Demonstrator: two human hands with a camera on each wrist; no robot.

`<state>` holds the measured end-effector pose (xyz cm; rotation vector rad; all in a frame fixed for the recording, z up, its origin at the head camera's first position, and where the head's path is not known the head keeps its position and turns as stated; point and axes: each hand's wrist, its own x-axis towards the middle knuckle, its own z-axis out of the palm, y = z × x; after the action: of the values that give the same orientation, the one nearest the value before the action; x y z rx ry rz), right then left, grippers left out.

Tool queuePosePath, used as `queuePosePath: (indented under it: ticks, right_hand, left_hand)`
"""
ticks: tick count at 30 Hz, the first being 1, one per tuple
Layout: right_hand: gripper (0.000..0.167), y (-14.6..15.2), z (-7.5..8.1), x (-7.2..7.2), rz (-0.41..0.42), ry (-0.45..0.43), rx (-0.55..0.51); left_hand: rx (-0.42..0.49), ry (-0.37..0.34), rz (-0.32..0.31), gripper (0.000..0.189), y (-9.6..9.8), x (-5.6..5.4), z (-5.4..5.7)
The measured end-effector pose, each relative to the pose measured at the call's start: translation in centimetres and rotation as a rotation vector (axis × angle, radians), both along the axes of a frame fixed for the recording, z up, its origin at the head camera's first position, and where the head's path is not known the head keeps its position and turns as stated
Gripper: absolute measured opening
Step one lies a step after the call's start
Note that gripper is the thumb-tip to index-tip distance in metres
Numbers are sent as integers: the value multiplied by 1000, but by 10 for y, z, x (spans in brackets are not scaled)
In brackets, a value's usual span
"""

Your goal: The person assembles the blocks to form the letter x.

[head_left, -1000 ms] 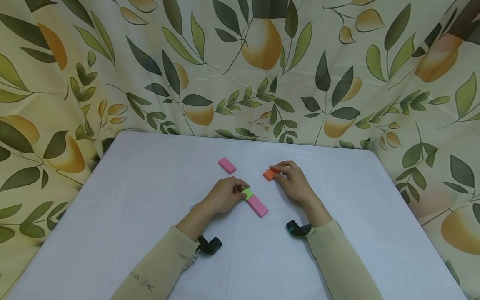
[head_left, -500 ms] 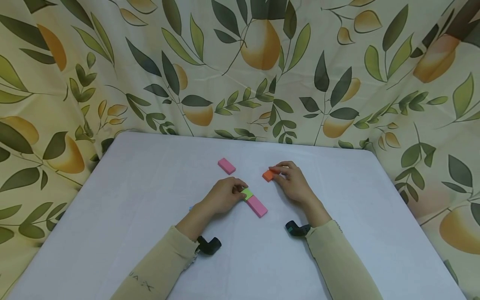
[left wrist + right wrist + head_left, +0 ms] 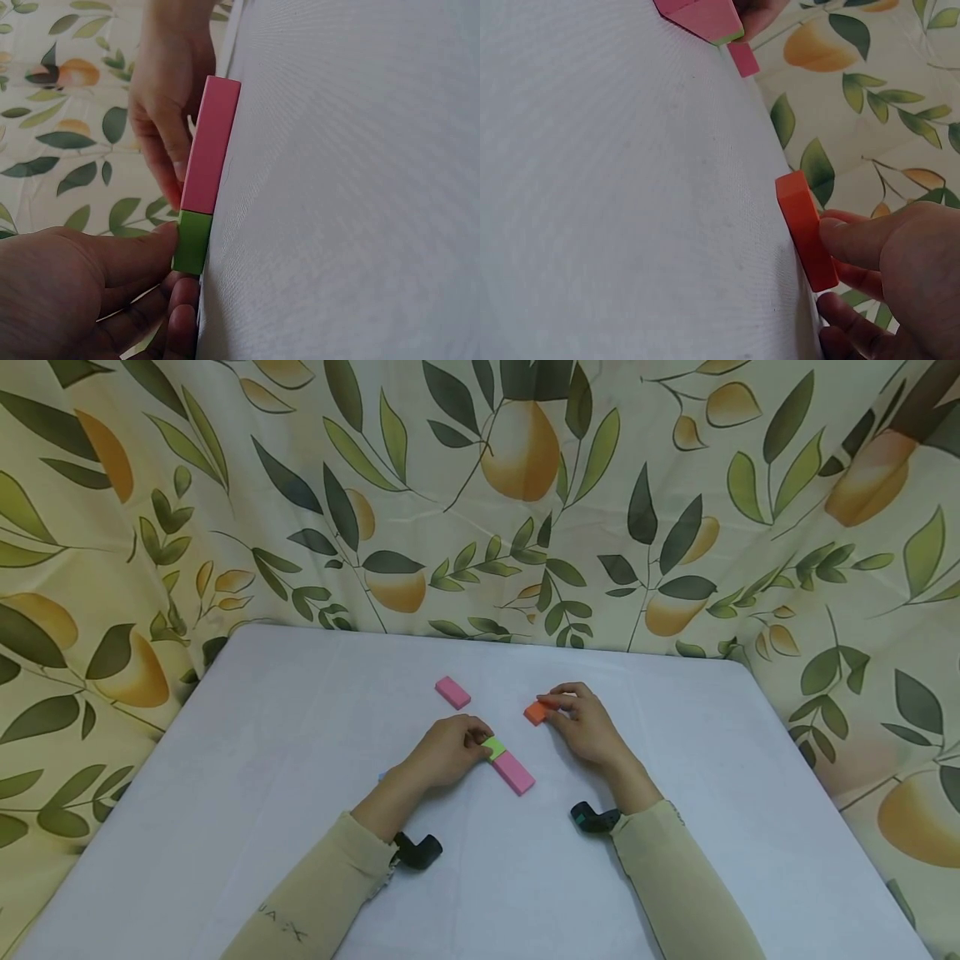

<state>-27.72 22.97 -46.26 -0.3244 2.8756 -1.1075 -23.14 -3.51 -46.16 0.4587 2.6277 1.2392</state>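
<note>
My left hand (image 3: 448, 750) pinches a small green block (image 3: 493, 747) between thumb and fingers on the white table. End to end with it lies a longer pink block (image 3: 514, 773); the left wrist view shows the green block (image 3: 194, 241) and pink block (image 3: 213, 146) meeting in one straight line. To the right, my right hand (image 3: 587, 727) holds an orange block (image 3: 536, 712), thumb on its near side. The right wrist view shows that orange block (image 3: 806, 231) as a flat oblong, low at the table surface.
A second pink block (image 3: 453, 692) lies farther back, beyond my left hand. A bit of something blue (image 3: 382, 775) peeks out behind my left wrist, mostly hidden. The white-covered table (image 3: 300, 693) ends at a hanging curtain (image 3: 465, 527) with leaf and fruit print.
Both hands keep their holds, and the blocks stay where they are on the table. Only a very slight shift of the whole head view shows.
</note>
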Motion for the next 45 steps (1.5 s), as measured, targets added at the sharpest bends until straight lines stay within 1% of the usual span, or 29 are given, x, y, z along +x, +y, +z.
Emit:
queuePosePath:
  ticks: [25,34,45]
  right_hand:
    - [32,-1,0,-1,-7,-38,-20]
    - [33,-1,2,1,0,-55,-10]
    - [33,-1,3,0,5,-53,16]
  left_hand:
    - [10,-5,7,19,1,1,0]
    - [7,-7,9,21,1,1,0]
    - [2,3,10,20,2,0,0]
